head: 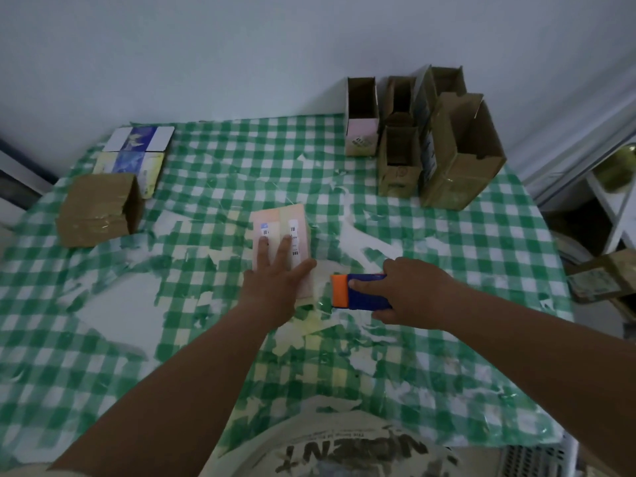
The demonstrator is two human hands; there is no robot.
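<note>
A pale pink and green box (pixel 280 223) with white barcode labels lies flat in the middle of the table. My left hand (pixel 275 282) rests on its near half, fingers straight and spread, pressing it down. Just right of the box, my right hand (pixel 409 290) grips a blue tool with an orange front end (pixel 358 291), a tape dispenser or cutter by its look. The orange end points toward the box's near right edge and sits close to it; whether they touch I cannot tell.
The table wears a worn green-and-white checked cover (pixel 464 242). Several open brown cartons (pixel 457 156) stand at the back right. A taped brown box (pixel 98 210) and flat printed boxes (pixel 137 149) lie at the back left. A shelf (pixel 612 204) stands to the right.
</note>
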